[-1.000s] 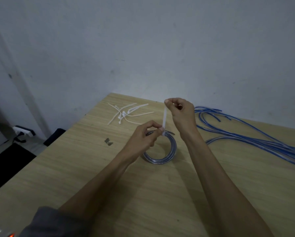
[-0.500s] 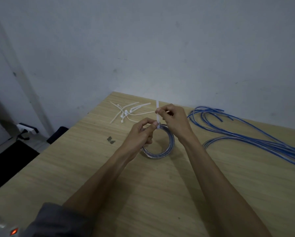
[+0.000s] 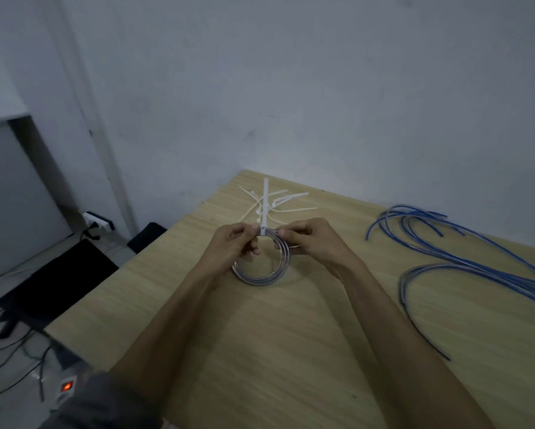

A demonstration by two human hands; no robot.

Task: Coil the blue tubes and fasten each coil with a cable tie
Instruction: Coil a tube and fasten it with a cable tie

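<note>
Cable tie cinched on coil; fastening near complete.

Since 1 second ago the right hand (image 3: 314,239) has come down from the raised tail, and the cable tie (image 3: 264,209) now sits snug on the coil (image 3: 261,264), tail upright. Each grip is closed: the left hand (image 3: 233,243) and right hand pinch the coil on either side of the tie, above the desk (image 3: 275,335). Judged: 1 coil nearly done; loose blue tubes (image 3: 445,243) lie uncoiled at right, spare ties (image 3: 287,199) beyond.

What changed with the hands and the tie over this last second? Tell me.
The right hand came down from the raised cable tie to grip the coil beside the left hand; the tail now stands free. Spare ties and loose tubes stayed put.
</note>
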